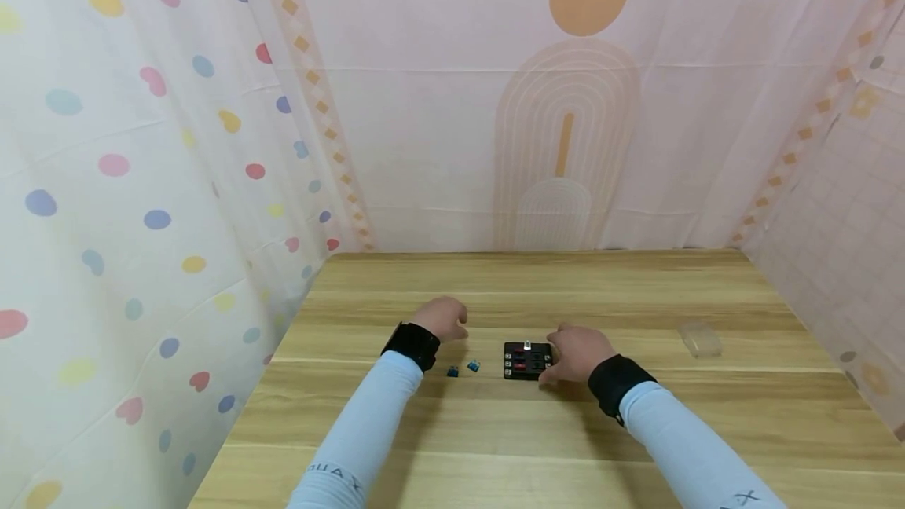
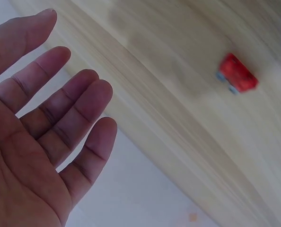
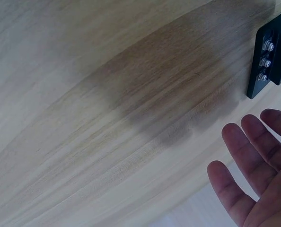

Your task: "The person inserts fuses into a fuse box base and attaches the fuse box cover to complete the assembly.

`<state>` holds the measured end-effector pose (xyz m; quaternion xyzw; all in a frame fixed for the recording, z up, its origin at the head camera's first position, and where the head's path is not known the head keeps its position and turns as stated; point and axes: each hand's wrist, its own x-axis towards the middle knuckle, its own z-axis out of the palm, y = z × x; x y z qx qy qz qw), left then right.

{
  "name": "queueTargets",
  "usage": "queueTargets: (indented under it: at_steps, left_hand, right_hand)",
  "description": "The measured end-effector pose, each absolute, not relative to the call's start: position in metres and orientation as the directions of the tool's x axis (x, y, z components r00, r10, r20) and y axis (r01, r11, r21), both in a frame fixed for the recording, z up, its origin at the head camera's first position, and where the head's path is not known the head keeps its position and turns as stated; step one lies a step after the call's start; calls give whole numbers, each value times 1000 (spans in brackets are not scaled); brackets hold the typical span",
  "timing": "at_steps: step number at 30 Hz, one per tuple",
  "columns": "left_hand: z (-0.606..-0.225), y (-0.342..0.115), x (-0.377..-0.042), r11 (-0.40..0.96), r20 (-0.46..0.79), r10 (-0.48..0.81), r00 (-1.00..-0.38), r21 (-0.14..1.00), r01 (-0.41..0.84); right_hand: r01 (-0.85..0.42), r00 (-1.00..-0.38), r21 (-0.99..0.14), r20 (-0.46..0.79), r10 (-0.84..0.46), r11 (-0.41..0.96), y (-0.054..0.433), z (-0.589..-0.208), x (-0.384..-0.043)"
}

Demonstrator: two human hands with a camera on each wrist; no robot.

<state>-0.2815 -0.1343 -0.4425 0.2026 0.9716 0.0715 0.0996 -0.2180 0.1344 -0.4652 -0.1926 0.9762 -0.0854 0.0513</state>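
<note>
The black fuse block [image 1: 527,361], with screw terminals along its side and red pieces in its slots, lies flat on the table. My right hand [image 1: 578,353] is at its right end, thumb and fingertips close to the edge. In the right wrist view, the loosely extended fingers [image 3: 242,163] appear beside the block [image 3: 262,71], which is cut off by the frame. My left hand [image 1: 441,318] hovers above the table with relaxed fingers and nothing in them. Two small blue pieces [image 1: 473,365] lie nearby. A blurred red fuse [image 2: 239,73] shows in the left wrist view.
A clear plastic cover [image 1: 700,338] lies on the wooden table [image 1: 636,446], right of the right hand. Patterned curtains [image 1: 438,140] hang behind the table and along its left side.
</note>
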Motion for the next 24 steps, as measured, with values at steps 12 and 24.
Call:
queueTargets:
  at_steps: [12,24]
  left_hand:
    - [-450,-165,-282,940,-150,302,-941,211,268]
    - [-458,-180,-274,955,-153,236,-960,219,200]
  right_hand:
    - [-341,-927,-201,-89,-364,918,138,-466,-217]
    - [-327,-933,-199,-90,-349,924,141,-467,-219]
